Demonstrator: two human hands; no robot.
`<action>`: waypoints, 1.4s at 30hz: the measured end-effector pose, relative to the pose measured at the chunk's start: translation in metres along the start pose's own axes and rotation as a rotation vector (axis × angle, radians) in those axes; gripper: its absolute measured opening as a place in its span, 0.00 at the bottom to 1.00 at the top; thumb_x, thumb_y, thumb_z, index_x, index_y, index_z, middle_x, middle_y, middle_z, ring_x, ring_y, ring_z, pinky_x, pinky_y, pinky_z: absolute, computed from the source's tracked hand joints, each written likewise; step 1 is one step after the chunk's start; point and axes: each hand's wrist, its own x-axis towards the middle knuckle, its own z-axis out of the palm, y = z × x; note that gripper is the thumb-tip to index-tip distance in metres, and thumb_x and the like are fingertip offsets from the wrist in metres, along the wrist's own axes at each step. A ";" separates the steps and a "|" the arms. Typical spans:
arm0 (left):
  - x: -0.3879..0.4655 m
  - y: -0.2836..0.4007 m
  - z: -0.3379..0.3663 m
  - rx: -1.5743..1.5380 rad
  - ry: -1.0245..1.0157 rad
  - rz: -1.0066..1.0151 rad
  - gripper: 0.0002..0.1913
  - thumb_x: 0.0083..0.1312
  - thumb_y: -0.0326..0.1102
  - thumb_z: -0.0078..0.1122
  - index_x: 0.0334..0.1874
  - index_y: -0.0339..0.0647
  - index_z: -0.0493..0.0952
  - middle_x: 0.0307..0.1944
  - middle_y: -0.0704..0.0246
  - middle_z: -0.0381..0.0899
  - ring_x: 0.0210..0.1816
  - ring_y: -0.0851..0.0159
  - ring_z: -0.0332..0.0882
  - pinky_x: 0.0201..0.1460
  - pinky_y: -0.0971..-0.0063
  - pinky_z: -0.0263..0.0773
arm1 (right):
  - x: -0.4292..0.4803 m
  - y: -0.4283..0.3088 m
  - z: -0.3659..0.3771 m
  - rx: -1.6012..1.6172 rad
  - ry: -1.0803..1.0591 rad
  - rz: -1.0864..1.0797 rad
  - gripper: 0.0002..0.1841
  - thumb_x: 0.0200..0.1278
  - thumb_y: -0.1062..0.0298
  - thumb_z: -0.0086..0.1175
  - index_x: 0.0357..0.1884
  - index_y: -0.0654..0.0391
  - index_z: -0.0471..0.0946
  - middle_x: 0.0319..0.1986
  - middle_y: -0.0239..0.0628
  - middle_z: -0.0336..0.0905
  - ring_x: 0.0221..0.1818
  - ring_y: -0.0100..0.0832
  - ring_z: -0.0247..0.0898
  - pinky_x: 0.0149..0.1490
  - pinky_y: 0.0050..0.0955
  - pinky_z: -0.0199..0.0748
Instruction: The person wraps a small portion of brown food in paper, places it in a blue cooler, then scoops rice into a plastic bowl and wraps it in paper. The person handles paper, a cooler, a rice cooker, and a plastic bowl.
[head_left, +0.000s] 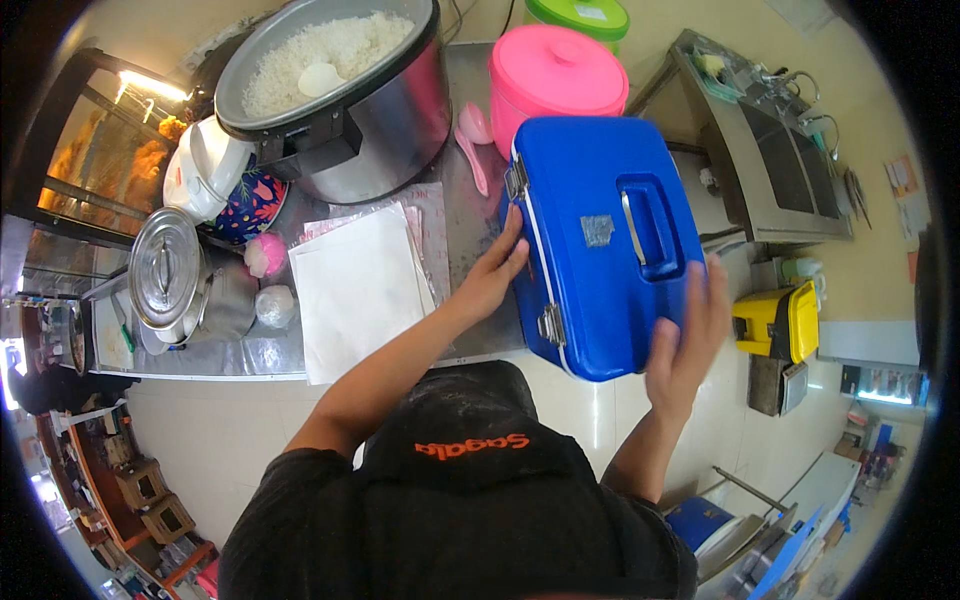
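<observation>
A blue hard-sided cooler box (585, 300) with a white seam, two metal latches and a recessed lid handle (634, 229) stands at the right end of the metal counter (480, 315). Its near corner reaches past the counter's front edge. My left hand (491, 274) lies against the latch side, fingertips between the upper latch (516, 180) and the lower latch (551, 325). Whether it bears any weight I cannot tell. At the box's right side is my right hand (686, 337), blurred, with its fingers apart. A worn grey patch (598, 230) marks the lid.
Left of the box lie white paper sheets (360, 292) and a pink ladle (472, 154). A large rice cooker (375, 135) full of rice, a pink lidded bucket (559, 75) and a lidded steel pot (225, 300) crowd the counter. A sink unit (780, 165) and yellow bin (776, 322) stand right.
</observation>
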 end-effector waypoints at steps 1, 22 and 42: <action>-0.001 -0.001 0.002 0.029 -0.043 0.012 0.39 0.81 0.51 0.40 0.82 0.40 0.33 0.84 0.61 0.30 0.83 0.62 0.30 0.82 0.71 0.35 | 0.001 0.005 0.004 -0.171 -0.130 0.052 0.33 0.62 0.46 0.57 0.67 0.53 0.75 0.71 0.42 0.67 0.75 0.50 0.58 0.75 0.63 0.42; -0.024 -0.043 -0.014 0.328 -0.248 0.285 0.35 0.79 0.50 0.46 0.82 0.47 0.47 0.82 0.52 0.40 0.82 0.49 0.42 0.82 0.61 0.43 | 0.016 -0.011 -0.015 0.058 -0.157 -0.071 0.42 0.62 0.36 0.58 0.74 0.49 0.67 0.75 0.44 0.60 0.79 0.51 0.49 0.77 0.65 0.36; -0.176 -0.119 -0.230 0.776 0.157 0.265 0.27 0.72 0.46 0.53 0.71 0.44 0.70 0.77 0.56 0.57 0.80 0.46 0.47 0.81 0.43 0.39 | 0.039 -0.226 0.130 0.260 -0.352 -0.150 0.18 0.61 0.60 0.67 0.51 0.58 0.81 0.54 0.48 0.80 0.60 0.51 0.73 0.67 0.44 0.67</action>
